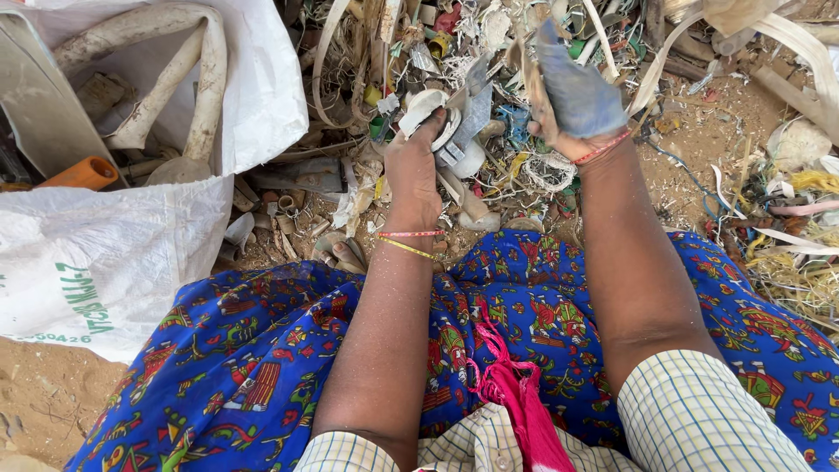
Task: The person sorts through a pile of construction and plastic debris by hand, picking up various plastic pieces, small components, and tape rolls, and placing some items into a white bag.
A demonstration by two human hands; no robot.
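Blue patterned skirt (262, 367) nearest, over sandy ground. Beyond the skirt: left hand (412, 170) closed around a white round plastic piece (437, 122) plus grey flat scrap. Right of it, right hand (559, 114) grips a dusty blue plastic shard (572, 83). White woven sack (131, 236) left of the skirt, mouth open, pale bent tubing (188, 79) inside. Tangled scrap heap (524, 44) farthest; little bare ground.

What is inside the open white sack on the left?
The white sack holds bent off-white tubing, an orange piece and a pale round lid. Anything deeper is covered.
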